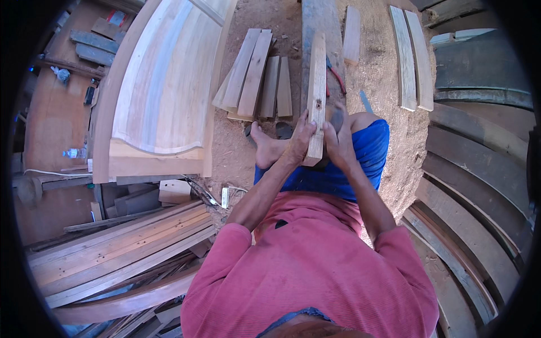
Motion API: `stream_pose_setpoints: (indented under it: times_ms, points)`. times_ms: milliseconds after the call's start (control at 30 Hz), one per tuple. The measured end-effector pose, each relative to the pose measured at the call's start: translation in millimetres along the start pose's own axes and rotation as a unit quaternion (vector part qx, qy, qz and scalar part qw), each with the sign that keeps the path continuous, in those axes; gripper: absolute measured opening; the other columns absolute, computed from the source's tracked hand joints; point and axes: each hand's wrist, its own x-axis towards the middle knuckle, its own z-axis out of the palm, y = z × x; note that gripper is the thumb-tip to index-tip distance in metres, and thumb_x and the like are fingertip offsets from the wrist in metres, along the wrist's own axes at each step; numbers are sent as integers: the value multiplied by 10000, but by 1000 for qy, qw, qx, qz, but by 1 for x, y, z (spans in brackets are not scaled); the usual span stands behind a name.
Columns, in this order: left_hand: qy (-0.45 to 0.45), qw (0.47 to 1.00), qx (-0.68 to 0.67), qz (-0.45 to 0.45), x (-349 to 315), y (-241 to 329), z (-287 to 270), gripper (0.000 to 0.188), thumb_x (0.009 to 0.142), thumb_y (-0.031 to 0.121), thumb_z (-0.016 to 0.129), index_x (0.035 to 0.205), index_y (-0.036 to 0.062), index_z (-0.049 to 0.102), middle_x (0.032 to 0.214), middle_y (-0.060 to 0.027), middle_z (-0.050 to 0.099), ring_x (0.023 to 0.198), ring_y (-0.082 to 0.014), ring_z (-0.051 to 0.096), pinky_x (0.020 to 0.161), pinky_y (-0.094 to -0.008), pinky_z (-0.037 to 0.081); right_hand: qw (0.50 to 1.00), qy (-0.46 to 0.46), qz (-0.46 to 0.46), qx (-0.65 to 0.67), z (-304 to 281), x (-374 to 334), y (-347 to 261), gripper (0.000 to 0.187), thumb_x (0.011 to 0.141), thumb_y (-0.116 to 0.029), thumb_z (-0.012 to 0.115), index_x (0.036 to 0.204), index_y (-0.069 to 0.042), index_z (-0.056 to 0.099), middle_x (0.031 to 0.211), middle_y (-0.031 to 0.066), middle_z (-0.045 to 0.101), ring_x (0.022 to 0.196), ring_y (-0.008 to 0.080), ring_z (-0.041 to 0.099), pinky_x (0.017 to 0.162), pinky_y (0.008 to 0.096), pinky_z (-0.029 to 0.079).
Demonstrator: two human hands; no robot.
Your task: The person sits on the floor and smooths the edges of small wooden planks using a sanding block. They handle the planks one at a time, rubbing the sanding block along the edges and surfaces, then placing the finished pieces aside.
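A long, squared wooden bar (316, 84) stretches away from my lap over a grey plank, with a dark knot showing on its upper face. My left hand (303, 137) grips its near end from the left, fingers wrapped around that side. On the opposite side, my right hand (340, 143) presses against the bar with its thumb on the wood and fingers curled. A dark patch shows by the right fingers; what it is I cannot make out. Just right of the bar lies a red-handled tool (336, 76), partly hidden.
Short boards (255, 73) are stacked ahead on the left, beside a large wooden panel (160, 84). Beneath the bar runs a grey plank (322, 17). Two pale boards (410, 62) and a blue strip (366, 102) lie on sawdust at right. Stacked planks (473, 219) line the right edge.
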Motion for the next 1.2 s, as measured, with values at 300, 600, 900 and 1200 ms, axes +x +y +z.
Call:
stream_pose_setpoints:
  times_ms: [300,600,900,1200]
  points:
    - [21,989,-53,-137,-3,45,18,731,1035,535,528,1629,181,290,1106,-87,563,741,-179,659,610,-360,641,981,-101,167,18,-12,-101,-11,788,1010,-368,628,1622,-15,280,1454,200,500,1358,286,495,1163,408,389]
    - [18,983,-96,-154,-3,44,7,774,984,685,579,1441,78,433,998,-139,642,682,-264,729,597,-396,644,990,-2,80,113,-55,-48,-12,699,1047,-309,603,1591,27,320,1433,180,503,1330,234,490,1156,358,377]
    - [-30,991,-43,-120,-10,1,-10,936,1000,516,624,1673,141,94,1208,-164,566,871,-247,701,760,-390,622,993,-45,79,69,-30,-33,-1,621,1044,-159,589,1568,40,321,1388,204,539,1305,254,528,1138,366,411]
    - [14,999,36,-37,-1,-29,-20,868,1040,460,551,1641,-41,173,1577,-227,367,1462,-298,373,1225,-392,305,995,-11,87,-45,10,-52,12,677,1056,-309,551,1564,71,316,1391,330,570,1343,432,570,1140,446,430]
